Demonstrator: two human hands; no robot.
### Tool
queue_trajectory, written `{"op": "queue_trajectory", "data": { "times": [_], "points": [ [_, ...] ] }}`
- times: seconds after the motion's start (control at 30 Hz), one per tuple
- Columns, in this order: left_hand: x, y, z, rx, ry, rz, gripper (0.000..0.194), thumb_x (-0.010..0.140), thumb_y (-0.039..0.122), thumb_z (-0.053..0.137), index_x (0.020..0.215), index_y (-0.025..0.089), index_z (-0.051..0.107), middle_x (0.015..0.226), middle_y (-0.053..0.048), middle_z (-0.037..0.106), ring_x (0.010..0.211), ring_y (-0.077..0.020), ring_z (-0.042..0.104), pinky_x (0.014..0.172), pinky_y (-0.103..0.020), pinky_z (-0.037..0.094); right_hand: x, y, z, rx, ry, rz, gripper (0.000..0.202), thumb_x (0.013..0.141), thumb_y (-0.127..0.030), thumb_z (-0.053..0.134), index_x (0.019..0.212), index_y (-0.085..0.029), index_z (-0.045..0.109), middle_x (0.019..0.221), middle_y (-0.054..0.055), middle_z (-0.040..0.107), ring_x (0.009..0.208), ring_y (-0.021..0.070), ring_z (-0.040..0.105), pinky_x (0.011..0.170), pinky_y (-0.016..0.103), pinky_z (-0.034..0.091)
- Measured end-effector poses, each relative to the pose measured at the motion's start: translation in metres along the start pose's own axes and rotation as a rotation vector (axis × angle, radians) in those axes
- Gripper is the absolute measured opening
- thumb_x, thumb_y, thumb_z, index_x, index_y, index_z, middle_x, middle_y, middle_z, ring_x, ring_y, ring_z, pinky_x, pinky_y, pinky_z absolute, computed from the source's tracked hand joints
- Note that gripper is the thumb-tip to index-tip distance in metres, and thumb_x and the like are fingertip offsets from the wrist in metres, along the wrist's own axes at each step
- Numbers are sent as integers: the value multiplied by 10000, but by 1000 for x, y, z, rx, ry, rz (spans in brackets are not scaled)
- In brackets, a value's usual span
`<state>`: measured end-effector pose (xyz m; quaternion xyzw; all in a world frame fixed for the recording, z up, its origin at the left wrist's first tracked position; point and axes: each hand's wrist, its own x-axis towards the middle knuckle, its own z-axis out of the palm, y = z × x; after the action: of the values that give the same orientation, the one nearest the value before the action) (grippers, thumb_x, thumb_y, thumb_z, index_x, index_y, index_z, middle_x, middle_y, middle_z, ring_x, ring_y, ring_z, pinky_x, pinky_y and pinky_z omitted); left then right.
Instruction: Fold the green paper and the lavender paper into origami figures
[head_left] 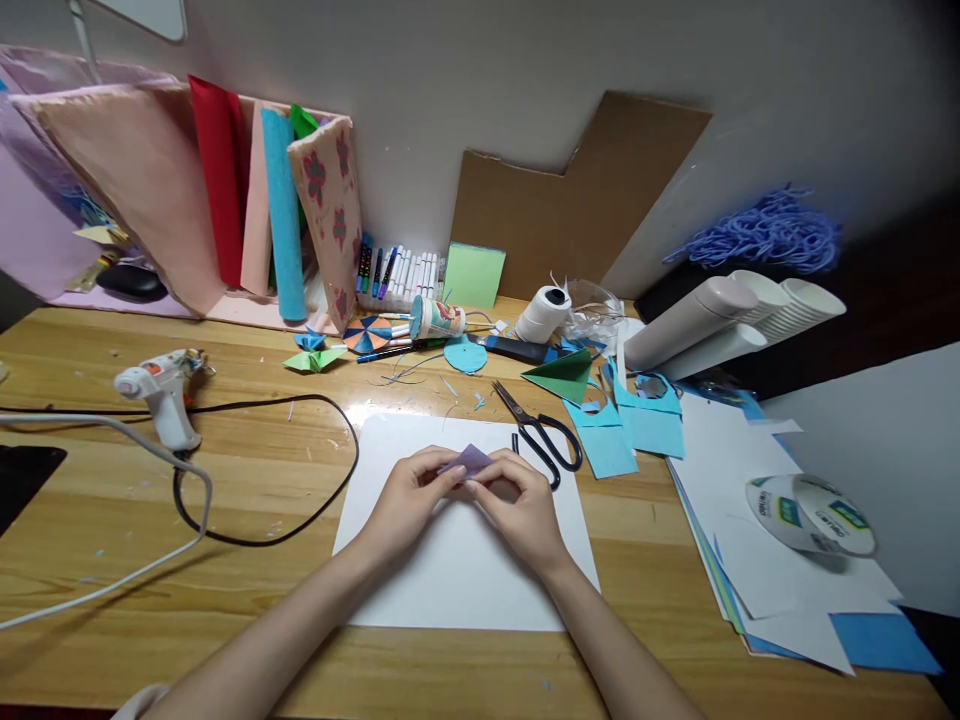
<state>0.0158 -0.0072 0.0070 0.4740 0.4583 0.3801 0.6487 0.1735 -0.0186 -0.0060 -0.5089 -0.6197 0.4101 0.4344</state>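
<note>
A small folded piece of purple paper [472, 460] is pinched between both my hands, its pointed top facing away from me. My left hand [415, 498] grips its left side with thumb and fingers. On its right side, my right hand [523, 505] does the same; the lower part of the paper is hidden by my thumbs. Both hands are over a white sheet [457, 590] on the wooden table. Black-handled scissors [536, 430] lie just beyond my right hand, partly on the sheet.
A glue gun [169, 395] with a looping black cord stands at left. Behind the sheet lie a green folded paper [562, 375], a thread spool [543, 314] and blue paper cutouts [611, 440]. At right, a tape roll [814, 515] sits on stacked paper [757, 570].
</note>
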Motion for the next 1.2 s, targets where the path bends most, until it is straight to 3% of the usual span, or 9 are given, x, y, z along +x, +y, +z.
{"op": "queue_trajectory", "data": {
  "times": [0.27,0.4,0.57,0.83,1.0,1.2],
  "points": [
    [0,4,3,-3,32,-54,247,783,288,582,947,125,668,866,-74,674,817,-194,593,747,-285,465,0,7,4,248,50,245,257,677,-249,724,704,-195,475,677,-44,496,627,98,522,594,205,447],
    [1,3,2,24,-5,-68,244,766,314,603,900,116,649,827,-61,664,765,-170,580,701,-254,445,3,8,0,319,21,294,257,663,-271,735,729,-190,501,695,-36,523,647,99,544,602,197,461],
    [4,-5,-2,74,41,-87,284,763,402,590,793,121,621,736,-39,618,722,-169,567,671,-261,437,4,8,-2,256,-22,243,141,707,-285,695,773,-180,630,786,32,618,767,163,602,704,277,504],
    [6,-5,-7,114,86,-56,288,771,408,570,685,134,591,648,-10,560,650,-144,518,623,-244,404,2,2,-8,78,-90,30,116,759,-223,651,867,-232,692,867,42,607,785,167,592,723,299,490],
    [4,-2,-5,151,92,-51,269,781,392,561,694,137,577,640,6,536,619,-124,487,574,-223,365,1,3,-7,82,-68,52,100,776,-248,636,855,-245,696,996,58,547,925,187,572,742,290,503],
    [0,0,-2,124,55,6,229,769,354,593,758,126,608,703,-14,565,646,-125,498,591,-221,371,0,4,-4,180,-32,71,61,772,-259,639,760,-203,659,901,55,568,876,185,576,745,296,486]
  ]
}}
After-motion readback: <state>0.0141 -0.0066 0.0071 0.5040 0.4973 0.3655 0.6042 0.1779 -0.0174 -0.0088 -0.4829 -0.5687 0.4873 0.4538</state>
